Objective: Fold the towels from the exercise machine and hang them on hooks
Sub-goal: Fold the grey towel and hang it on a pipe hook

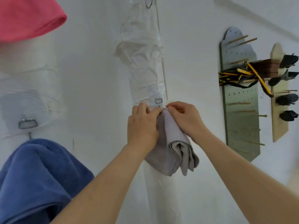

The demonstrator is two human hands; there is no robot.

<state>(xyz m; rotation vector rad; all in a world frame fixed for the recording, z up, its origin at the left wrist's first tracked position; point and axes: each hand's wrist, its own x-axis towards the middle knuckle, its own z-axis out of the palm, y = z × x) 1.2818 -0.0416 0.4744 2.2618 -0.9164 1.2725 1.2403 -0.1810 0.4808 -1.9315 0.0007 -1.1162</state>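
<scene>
A folded grey towel (174,147) hangs against the white wall, its top just below a small metal hook (159,100). My left hand (142,126) grips the towel's upper left side. My right hand (184,117) pinches its top edge right by the hook. Whether the towel is caught on the hook I cannot tell. A blue towel (37,175) hangs from another hook (27,124) at the lower left. A pink towel (27,16) hangs at the upper left.
Crumpled clear plastic sheeting (145,62) is taped down the wall above the hook. A grey pegboard (239,94) with wooden pegs and yellow-black straps, and a beige board (279,94) holding black clips, are mounted on the right.
</scene>
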